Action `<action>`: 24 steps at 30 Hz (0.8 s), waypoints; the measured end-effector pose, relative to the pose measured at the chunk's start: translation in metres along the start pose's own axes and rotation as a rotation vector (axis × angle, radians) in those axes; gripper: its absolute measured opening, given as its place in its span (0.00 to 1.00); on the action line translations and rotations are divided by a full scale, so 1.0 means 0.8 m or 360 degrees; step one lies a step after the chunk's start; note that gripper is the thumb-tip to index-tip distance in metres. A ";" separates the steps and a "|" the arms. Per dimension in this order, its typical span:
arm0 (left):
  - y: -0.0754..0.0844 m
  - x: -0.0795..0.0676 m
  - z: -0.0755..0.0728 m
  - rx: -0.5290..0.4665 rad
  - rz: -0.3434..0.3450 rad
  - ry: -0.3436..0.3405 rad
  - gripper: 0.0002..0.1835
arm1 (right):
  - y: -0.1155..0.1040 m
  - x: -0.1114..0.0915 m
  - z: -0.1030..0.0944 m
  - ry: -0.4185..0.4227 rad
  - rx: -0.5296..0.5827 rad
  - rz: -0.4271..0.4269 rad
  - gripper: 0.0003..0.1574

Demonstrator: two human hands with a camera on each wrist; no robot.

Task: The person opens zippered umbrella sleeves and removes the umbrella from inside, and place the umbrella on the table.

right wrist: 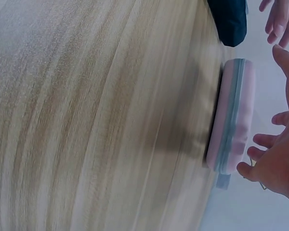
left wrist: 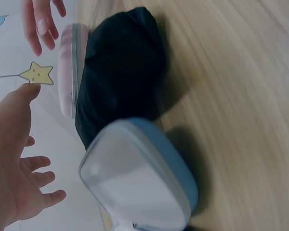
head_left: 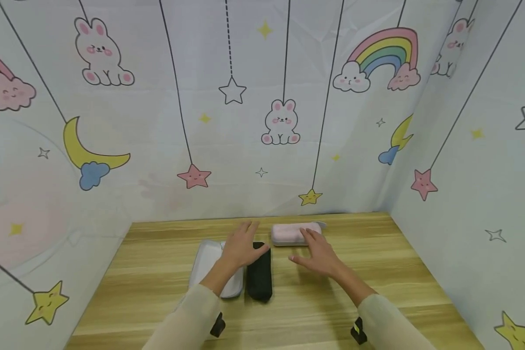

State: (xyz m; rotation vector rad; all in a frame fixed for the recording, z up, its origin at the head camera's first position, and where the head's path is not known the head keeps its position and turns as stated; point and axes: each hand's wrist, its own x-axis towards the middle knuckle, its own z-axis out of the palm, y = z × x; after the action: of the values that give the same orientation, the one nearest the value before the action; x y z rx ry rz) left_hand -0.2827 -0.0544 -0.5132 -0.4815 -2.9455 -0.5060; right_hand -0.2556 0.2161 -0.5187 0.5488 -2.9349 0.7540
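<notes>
In the head view three cases lie on the wooden table. A light grey-white zippered case [head_left: 205,262] with a blue side [left wrist: 166,149] is at the left, partly hidden by my left forearm. Close beside it is a long black soft pouch [head_left: 259,282]. Farther back and to the right, a pink zippered case [head_left: 285,234] lies crosswise. My left hand [head_left: 239,247] is over the grey-white case and the pouch, fingers spread, holding nothing. At the pink case's near right side, my right hand [head_left: 320,255] has its fingers extended and thumb apart; whether its fingertips touch the case I cannot tell.
The wooden table [head_left: 157,277] ends at a white printed cloth wall [head_left: 245,194] at the back, with more cloth at the left and right. A grey tab [right wrist: 223,181] sticks out from one end of the pink case. Dark devices [head_left: 358,331] sit at both wrists.
</notes>
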 end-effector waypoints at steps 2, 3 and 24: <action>0.008 0.002 0.006 -0.0003 0.0003 -0.0012 0.46 | 0.002 0.000 0.001 0.0007 0.0012 0.0019 0.60; 0.012 0.003 0.009 0.0007 0.0002 -0.0022 0.46 | 0.003 0.000 0.002 0.0010 0.0020 0.0028 0.60; 0.052 0.034 0.047 -0.0264 -0.0013 -0.0026 0.35 | 0.055 0.013 0.010 0.0303 0.0406 0.0284 0.51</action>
State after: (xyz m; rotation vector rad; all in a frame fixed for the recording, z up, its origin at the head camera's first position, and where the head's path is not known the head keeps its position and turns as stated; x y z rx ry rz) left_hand -0.2968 0.0034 -0.5312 -0.4928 -2.9358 -0.7553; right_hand -0.2803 0.2449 -0.5444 0.2143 -2.7534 1.1426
